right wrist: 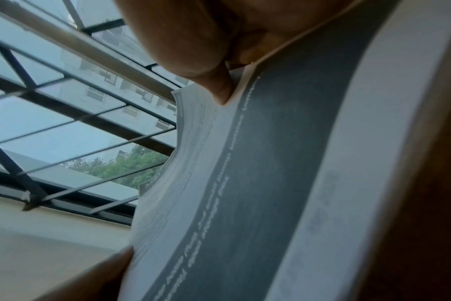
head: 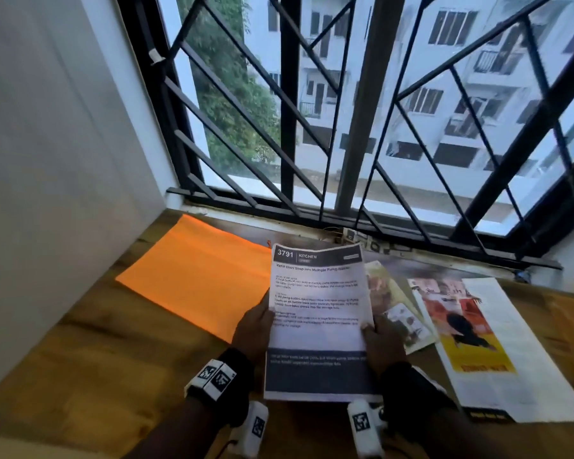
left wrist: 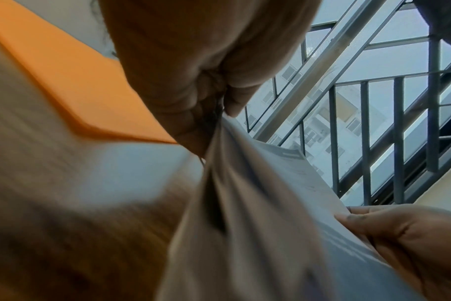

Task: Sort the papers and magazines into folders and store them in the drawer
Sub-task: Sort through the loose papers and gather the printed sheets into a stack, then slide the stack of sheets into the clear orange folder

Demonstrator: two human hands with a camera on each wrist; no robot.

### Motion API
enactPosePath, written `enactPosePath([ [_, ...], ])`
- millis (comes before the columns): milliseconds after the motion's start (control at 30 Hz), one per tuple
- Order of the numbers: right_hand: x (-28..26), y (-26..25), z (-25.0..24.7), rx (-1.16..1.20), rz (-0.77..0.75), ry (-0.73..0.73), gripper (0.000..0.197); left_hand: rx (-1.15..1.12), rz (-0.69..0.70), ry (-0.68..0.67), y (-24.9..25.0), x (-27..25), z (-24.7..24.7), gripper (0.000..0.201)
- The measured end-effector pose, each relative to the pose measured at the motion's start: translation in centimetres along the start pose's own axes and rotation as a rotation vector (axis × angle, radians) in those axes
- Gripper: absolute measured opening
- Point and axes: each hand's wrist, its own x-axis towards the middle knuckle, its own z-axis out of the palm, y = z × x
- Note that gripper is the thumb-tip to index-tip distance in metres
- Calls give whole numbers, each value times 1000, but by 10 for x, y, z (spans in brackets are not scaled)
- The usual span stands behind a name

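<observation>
Both hands hold up a printed paper sheet (head: 317, 323) with a dark header reading "3791 KITCHEN", above the wooden table (head: 90, 352). My left hand (head: 254, 326) pinches its left edge, thumb on the front. My right hand (head: 380, 342) pinches the right edge. The left wrist view shows the left hand (left wrist: 206, 97) pinching the paper (left wrist: 258, 203). In the right wrist view the right thumb (right wrist: 219, 89) presses on the sheet (right wrist: 258, 193). An orange folder (head: 193, 276) lies flat to the left. Magazines (head: 471, 346) lie to the right.
A barred window (head: 345, 111) stands right behind the table, with a white wall (head: 47, 144) on the left. A smaller colourful magazine (head: 395, 309) lies partly under the held sheet. The drawer is not in view.
</observation>
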Motion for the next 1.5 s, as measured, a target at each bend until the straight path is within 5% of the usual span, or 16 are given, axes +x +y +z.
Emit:
enactPosePath([
  [300, 6, -16, 53, -130, 157, 22, 31, 467, -95, -7, -28, 47, -38, 18],
  [600, -6, -17, 48, -256, 160, 109, 39, 531, -144, 29, -38, 54, -48, 25],
  [767, -13, -14, 34, -293, 127, 152, 44, 486, 12, 97, -14, 55, -43, 15],
  [1000, -34, -1, -11, -394, 65, 151, 56, 517, 376, -207, 29, 32, 44, 23],
  [1500, -73, 112, -216, -455, 284, 371, 70, 703, 660, -544, 120, -20, 268, 34],
])
